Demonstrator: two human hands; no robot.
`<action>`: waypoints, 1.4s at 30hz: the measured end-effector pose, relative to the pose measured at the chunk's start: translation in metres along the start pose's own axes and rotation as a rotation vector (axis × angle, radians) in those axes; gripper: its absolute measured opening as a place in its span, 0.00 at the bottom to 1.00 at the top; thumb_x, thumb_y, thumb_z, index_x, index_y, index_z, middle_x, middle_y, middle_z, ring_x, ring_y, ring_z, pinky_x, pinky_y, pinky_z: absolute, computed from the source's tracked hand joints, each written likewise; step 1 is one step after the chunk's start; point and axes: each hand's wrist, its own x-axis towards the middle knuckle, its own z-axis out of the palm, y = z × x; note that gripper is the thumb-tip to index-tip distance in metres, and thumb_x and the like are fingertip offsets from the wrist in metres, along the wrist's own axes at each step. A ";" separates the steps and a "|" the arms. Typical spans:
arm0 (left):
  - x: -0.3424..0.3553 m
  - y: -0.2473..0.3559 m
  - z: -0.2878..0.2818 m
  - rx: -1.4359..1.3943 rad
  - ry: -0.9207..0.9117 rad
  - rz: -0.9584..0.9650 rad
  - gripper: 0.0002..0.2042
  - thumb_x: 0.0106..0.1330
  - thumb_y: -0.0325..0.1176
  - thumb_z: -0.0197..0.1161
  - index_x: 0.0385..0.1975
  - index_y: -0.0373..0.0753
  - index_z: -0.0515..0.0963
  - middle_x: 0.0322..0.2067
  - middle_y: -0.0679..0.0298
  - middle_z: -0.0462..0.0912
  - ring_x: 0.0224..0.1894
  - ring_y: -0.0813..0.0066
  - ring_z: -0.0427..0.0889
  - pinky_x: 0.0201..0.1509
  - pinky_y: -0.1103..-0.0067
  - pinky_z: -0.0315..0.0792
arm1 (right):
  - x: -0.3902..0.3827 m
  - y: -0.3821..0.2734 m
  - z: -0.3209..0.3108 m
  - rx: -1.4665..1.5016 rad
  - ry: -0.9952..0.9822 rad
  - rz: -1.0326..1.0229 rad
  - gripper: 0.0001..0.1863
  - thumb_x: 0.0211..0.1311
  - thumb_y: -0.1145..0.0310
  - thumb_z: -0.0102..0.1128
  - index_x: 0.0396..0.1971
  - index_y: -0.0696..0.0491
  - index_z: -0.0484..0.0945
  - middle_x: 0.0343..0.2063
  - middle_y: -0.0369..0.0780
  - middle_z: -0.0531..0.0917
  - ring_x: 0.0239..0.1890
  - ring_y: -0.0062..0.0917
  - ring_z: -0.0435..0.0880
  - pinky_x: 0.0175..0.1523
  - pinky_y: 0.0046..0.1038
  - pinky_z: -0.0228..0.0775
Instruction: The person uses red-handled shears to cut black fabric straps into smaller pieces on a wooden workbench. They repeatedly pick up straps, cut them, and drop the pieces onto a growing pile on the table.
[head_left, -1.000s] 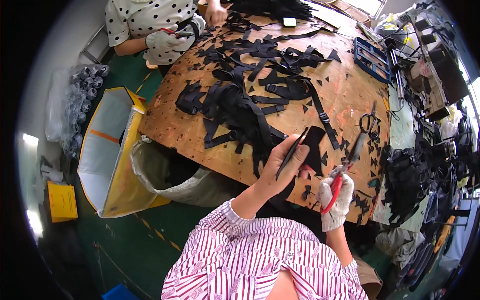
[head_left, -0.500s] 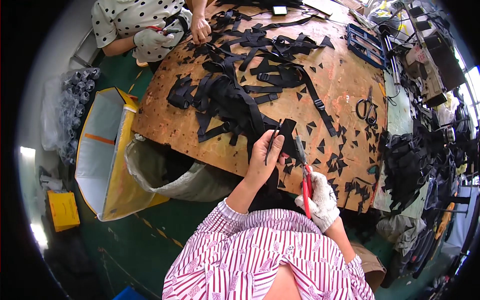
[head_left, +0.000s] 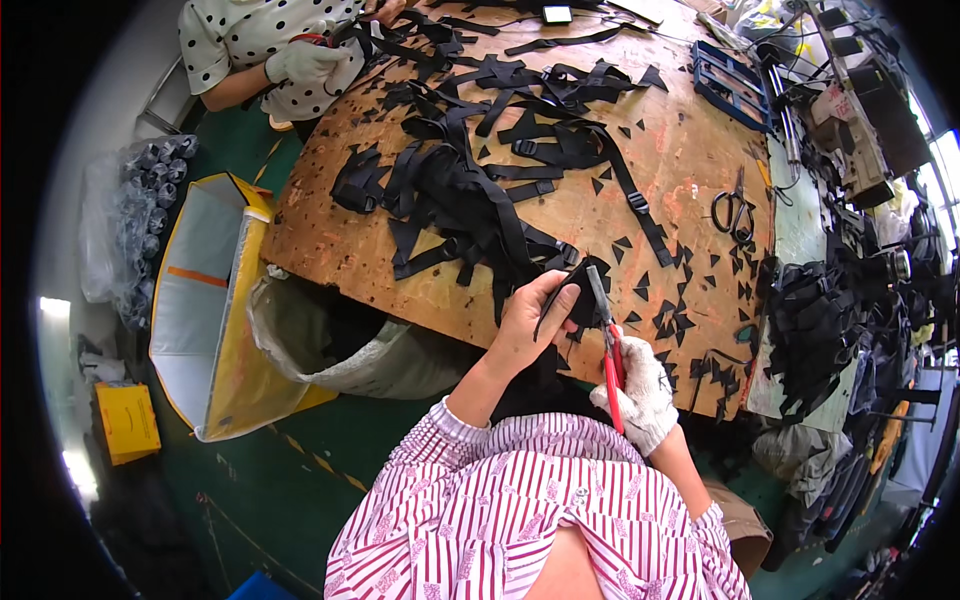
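Observation:
My bare left hand (head_left: 527,318) pinches a black webbing strap (head_left: 562,299) between thumb and fingers, just past the near edge of the table. In my right hand (head_left: 646,397), which wears a white knitted glove, are red-handled pliers (head_left: 613,372). Their grey jaws point away from me and lie close beside the strap; whether they grip it I cannot make out. More black webbing (head_left: 470,205) with plastic buckles lies heaped beyond my left hand. Small black triangular offcuts (head_left: 676,327) are scattered to the right of the pliers.
Black-handled scissors (head_left: 735,212) and a blue plastic tray (head_left: 730,85) lie on the right of the wooden table (head_left: 330,245). At the far left a co-worker's gloved hand (head_left: 305,62) holds a red-handled tool. An open sack (head_left: 370,375) hangs below the table's left edge.
My left hand has shifted slightly right and nearer, and the strap in it is tilted closer to the plier jaws. The co-worker's hands have drawn away from the table's edge.

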 end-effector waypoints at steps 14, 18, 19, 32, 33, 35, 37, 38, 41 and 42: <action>-0.007 0.003 0.004 -0.027 -0.034 0.006 0.10 0.69 0.38 0.55 0.30 0.38 0.74 0.20 0.77 0.68 0.21 0.93 0.67 0.24 0.89 0.62 | 0.000 0.007 0.003 0.024 -0.018 0.031 0.33 0.40 0.65 0.72 0.47 0.57 0.66 0.33 0.45 0.77 0.35 0.37 0.79 0.41 0.34 0.70; -0.006 0.000 0.004 -0.030 -0.003 0.003 0.10 0.69 0.39 0.55 0.29 0.39 0.73 0.20 0.77 0.68 0.20 0.92 0.67 0.24 0.90 0.61 | -0.003 0.011 0.010 0.175 -0.039 0.129 0.34 0.40 0.64 0.72 0.49 0.57 0.65 0.34 0.45 0.77 0.35 0.37 0.79 0.42 0.34 0.70; -0.006 0.000 0.003 -0.036 0.000 -0.007 0.10 0.69 0.38 0.55 0.29 0.39 0.73 0.20 0.77 0.68 0.20 0.92 0.67 0.24 0.90 0.61 | -0.003 0.013 0.012 0.164 -0.030 0.115 0.35 0.40 0.64 0.71 0.50 0.57 0.65 0.33 0.45 0.77 0.35 0.37 0.78 0.42 0.34 0.70; -0.014 -0.003 0.008 -0.040 -0.026 -0.035 0.11 0.69 0.39 0.54 0.27 0.39 0.71 0.18 0.77 0.67 0.19 0.92 0.67 0.23 0.89 0.62 | -0.009 0.023 0.016 0.316 -0.046 0.176 0.30 0.41 0.68 0.69 0.46 0.57 0.67 0.33 0.43 0.76 0.32 0.31 0.76 0.41 0.31 0.69; -0.014 -0.002 0.007 -0.033 -0.023 -0.032 0.12 0.69 0.39 0.54 0.27 0.39 0.71 0.18 0.77 0.67 0.19 0.92 0.67 0.23 0.89 0.62 | -0.011 0.023 0.017 0.355 -0.048 0.207 0.29 0.41 0.68 0.69 0.46 0.57 0.67 0.32 0.42 0.76 0.32 0.30 0.75 0.41 0.30 0.69; -0.014 -0.002 0.007 -0.048 -0.016 -0.022 0.12 0.69 0.40 0.55 0.27 0.40 0.71 0.18 0.77 0.66 0.19 0.92 0.67 0.23 0.90 0.62 | -0.010 0.018 0.017 0.386 -0.057 0.136 0.23 0.48 0.71 0.63 0.45 0.55 0.66 0.27 0.36 0.71 0.24 0.19 0.68 0.30 0.22 0.63; -0.014 -0.002 0.006 -0.056 -0.018 -0.030 0.12 0.69 0.41 0.55 0.27 0.40 0.71 0.18 0.77 0.66 0.19 0.92 0.67 0.23 0.90 0.62 | -0.010 0.017 0.017 0.403 -0.066 0.103 0.20 0.52 0.72 0.60 0.45 0.53 0.65 0.24 0.33 0.69 0.20 0.14 0.65 0.25 0.18 0.61; -0.014 -0.001 0.006 -0.060 -0.019 -0.033 0.12 0.69 0.41 0.55 0.27 0.40 0.71 0.18 0.77 0.66 0.19 0.92 0.67 0.22 0.90 0.62 | -0.010 0.017 0.017 0.404 -0.071 0.105 0.20 0.52 0.72 0.60 0.45 0.54 0.65 0.24 0.33 0.69 0.20 0.14 0.65 0.25 0.18 0.61; -0.015 0.001 0.005 -0.046 -0.019 -0.036 0.12 0.69 0.41 0.56 0.27 0.40 0.70 0.19 0.77 0.66 0.20 0.92 0.67 0.22 0.90 0.62 | -0.010 0.012 0.014 0.312 -0.066 0.071 0.21 0.52 0.71 0.60 0.45 0.55 0.65 0.24 0.33 0.69 0.22 0.14 0.66 0.27 0.18 0.62; -0.015 0.001 0.004 -0.044 -0.011 -0.028 0.12 0.69 0.41 0.56 0.27 0.41 0.71 0.19 0.77 0.66 0.19 0.92 0.67 0.22 0.90 0.62 | -0.010 0.011 0.013 0.265 -0.062 0.052 0.21 0.52 0.70 0.60 0.45 0.55 0.64 0.24 0.33 0.69 0.22 0.14 0.67 0.28 0.19 0.63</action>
